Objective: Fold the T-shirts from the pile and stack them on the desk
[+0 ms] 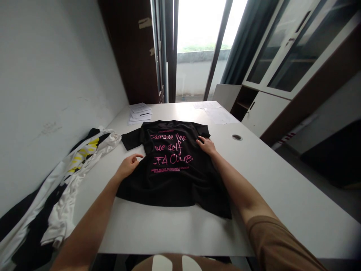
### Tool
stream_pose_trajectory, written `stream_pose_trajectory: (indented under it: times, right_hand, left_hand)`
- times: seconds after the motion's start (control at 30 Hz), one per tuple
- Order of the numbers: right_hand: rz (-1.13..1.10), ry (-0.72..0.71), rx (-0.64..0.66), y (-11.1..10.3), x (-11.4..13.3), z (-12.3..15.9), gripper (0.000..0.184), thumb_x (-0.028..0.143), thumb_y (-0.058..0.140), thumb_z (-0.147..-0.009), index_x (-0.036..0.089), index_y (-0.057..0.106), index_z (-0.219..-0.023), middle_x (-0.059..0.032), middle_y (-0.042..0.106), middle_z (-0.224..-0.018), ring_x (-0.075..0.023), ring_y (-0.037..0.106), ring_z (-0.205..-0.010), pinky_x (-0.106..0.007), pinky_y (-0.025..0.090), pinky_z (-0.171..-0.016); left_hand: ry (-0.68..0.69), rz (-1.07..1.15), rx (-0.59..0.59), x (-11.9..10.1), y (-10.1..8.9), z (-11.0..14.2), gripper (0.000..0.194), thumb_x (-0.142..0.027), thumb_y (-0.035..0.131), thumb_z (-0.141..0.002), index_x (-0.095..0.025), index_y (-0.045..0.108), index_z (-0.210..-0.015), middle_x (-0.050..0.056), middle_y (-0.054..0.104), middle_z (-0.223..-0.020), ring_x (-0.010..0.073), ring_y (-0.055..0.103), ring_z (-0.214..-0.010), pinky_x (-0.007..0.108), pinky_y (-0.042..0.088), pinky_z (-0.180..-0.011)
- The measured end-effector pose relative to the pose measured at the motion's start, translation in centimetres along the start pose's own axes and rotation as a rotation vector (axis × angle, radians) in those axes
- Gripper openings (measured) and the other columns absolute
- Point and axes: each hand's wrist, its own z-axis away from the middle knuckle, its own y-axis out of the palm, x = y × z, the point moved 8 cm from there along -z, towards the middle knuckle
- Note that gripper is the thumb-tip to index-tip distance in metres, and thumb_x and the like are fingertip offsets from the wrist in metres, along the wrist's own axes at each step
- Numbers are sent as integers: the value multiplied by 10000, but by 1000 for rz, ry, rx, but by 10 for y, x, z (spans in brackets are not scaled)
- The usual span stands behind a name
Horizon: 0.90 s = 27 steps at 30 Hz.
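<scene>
- Lying flat on the white tabletop, print side up, the black T-shirt is spread out with its left sleeve extended; the right sleeve appears already tucked in, and the body is not yet folded.
- The left hand rests at the shirt's left edge, fingers loosely curled, gripping nothing clearly.
- The right hand presses flat and open on the right shoulder area.
- Pink lettering reads "Pursue the … self" and "CLUB"; smaller lines are unreadable.
- A heap of other garments lies nearby, papers beyond.
</scene>
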Motion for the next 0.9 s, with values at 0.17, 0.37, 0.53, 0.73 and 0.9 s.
stream_pose_trajectory:
  times: [0.17, 0.37, 0.53, 0.73, 0.9]
  right_hand:
    - [95, 33, -12, 1, -17, -18, 591, 531, 486, -991, 177, 568, -1458, -169, 551, -1469, -333, 513, -1336, -441, 381, -1117]
    - [149, 194, -91, -5, -50, -29, 666, 529, 473, -991, 78, 451, -1480, -246, 606, -1333, -360, 548, -1265, -465, 377, -1074]
    - [155, 186, -110, -4, -55, -32, 621, 534, 488, -975, 78, 500, -1397, -250, 609, -1316, -359, 522, -1285, -458, 355, -1087]
    - [39, 256, -196, -11, -65, -29, 668, 504, 467, -977, 43, 432, -1460, -263, 604, -1335, -363, 572, -1232, -445, 403, -1052]
    - [-5, 309, -339, -25, -72, -22, 721, 468, 476, -968, 38, 378, -1538, -272, 535, -1423, -363, 529, -1292, -439, 390, -1080]
  left_hand:
    - [52, -180, -166, -2, 1, 5, 574, -466, 623, -874, -204, 580, -1383, 78, 670, -1090, 223, 654, -931, 327, 500, -870]
    - [-64, -263, -20, -2, 20, 3, 505, -303, 557, -895, -280, 590, -1398, 82, 728, -1183, 287, 687, -1063, 378, 486, -955]
    - [-169, 64, 118, 32, -19, 3, 390, -316, 552, -805, -204, 708, -1145, 47, 758, -1104, 261, 696, -1034, 320, 516, -887]
    - [-469, -164, 84, 110, -87, 27, 343, -404, 517, -811, -198, 707, -1010, -13, 618, -581, 216, 617, -610, 269, 403, -567]
    - [-219, -357, -211, 32, -69, 15, 295, -390, 502, -916, -230, 702, -1062, 40, 717, -852, 233, 663, -807, 310, 460, -740]
